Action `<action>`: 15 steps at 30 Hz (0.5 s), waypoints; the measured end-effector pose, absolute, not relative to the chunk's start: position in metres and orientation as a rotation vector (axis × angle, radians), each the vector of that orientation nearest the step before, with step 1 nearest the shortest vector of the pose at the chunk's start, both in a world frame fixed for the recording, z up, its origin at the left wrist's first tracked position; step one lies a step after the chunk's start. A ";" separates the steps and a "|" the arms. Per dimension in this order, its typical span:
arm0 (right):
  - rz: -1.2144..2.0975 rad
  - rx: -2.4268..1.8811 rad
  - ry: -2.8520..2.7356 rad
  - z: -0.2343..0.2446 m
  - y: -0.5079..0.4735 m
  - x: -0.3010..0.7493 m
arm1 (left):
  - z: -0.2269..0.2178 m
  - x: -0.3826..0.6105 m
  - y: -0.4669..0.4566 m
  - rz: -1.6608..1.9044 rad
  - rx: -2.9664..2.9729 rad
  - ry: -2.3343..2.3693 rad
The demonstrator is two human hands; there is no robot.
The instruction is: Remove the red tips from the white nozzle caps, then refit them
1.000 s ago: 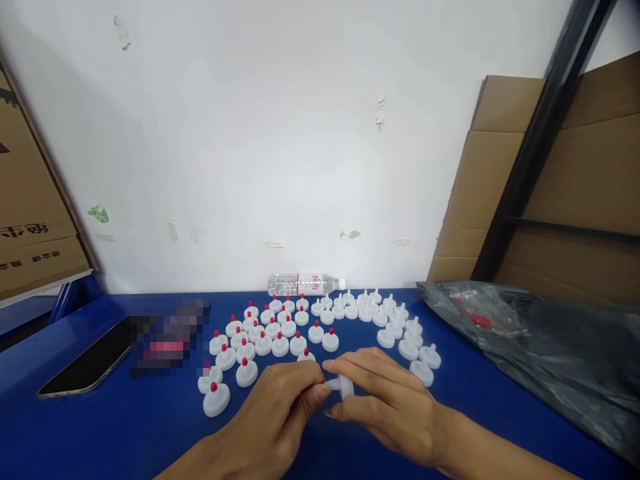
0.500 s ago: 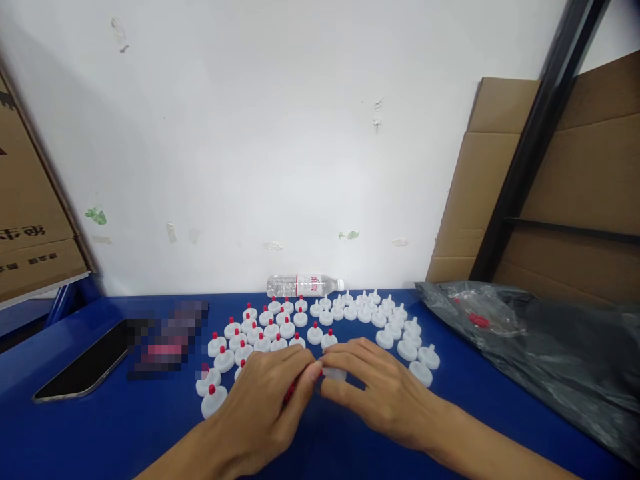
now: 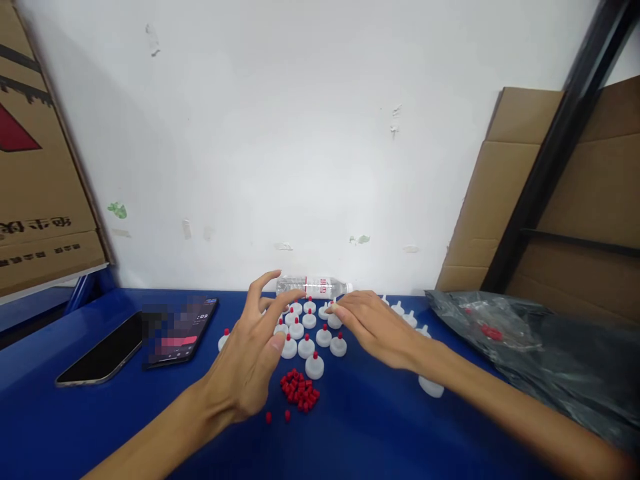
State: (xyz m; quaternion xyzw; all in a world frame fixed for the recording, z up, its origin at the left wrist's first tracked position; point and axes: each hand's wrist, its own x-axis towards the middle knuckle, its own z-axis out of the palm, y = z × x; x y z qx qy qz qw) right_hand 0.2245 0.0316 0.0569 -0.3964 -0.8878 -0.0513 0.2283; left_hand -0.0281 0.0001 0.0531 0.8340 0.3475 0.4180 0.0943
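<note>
My left hand [image 3: 250, 350] hovers over the left part of the group of white caps, fingers spread and thumb apart, holding nothing. White round caps with red tips [image 3: 315, 366] stand upright beneath and beside it. Next to that hand lies a small pile of loose red tip covers [image 3: 299, 390], with two single ones nearer me. My right hand [image 3: 383, 330] reaches over the back of the group, fingers stretched out and close to a white cap without a red tip [image 3: 334, 319]. It covers part of the other bare-spouted caps [image 3: 397, 309].
A clear plastic bottle [image 3: 320, 287] lies along the wall. Two phones [image 3: 103, 353] rest on the blue table [image 3: 350, 433] at left. At right lies a dark plastic bag [image 3: 545, 353] with a small clear bag of red pieces [image 3: 493, 332]. Cardboard [image 3: 493, 193] leans behind it.
My hands have come apart from their meeting point in front. The left moved up and left, the right forward. A red-tipped cap and the red pile now show between them. The view shifted slightly.
</note>
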 end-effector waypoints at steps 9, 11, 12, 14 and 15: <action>-0.276 -1.193 -2.588 0.061 0.076 0.181 | 0.048 -0.030 0.002 1.237 2.624 1.040; -0.295 -1.194 -2.616 0.059 0.077 0.177 | 0.047 -0.031 0.002 1.227 2.645 1.045; -0.303 -1.193 -2.630 0.058 0.077 0.175 | 0.047 -0.031 0.003 1.217 2.661 1.055; -0.314 -1.194 -2.655 0.055 0.077 0.174 | 0.048 -0.031 0.002 1.191 2.700 1.080; -0.318 -1.196 -2.665 0.054 0.078 0.174 | 0.048 -0.030 0.001 1.178 2.719 1.095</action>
